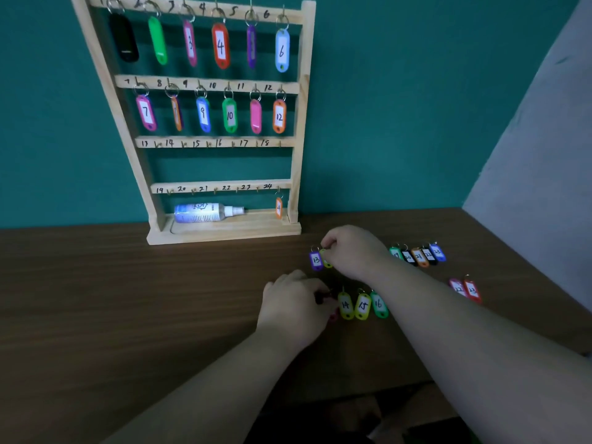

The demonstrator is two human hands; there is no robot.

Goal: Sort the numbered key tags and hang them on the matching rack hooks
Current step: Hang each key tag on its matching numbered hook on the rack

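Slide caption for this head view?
Left hand and right hand sort loose tags on the table; rack's top two rows filled.

The wooden rack [224, 233] stands at the back of the surface [128, 299], its two upper rows full of tags and a spray bottle [205, 213] lying in its base. In front of the rack, to its right, the right hand [352, 251] pinches a yellow-green tag [327, 263] that touches purple tag 13 [316, 260]. Farther from the rack, the left hand [294, 306] grips a dark tag [323, 297] beside tag 14 [345, 305].
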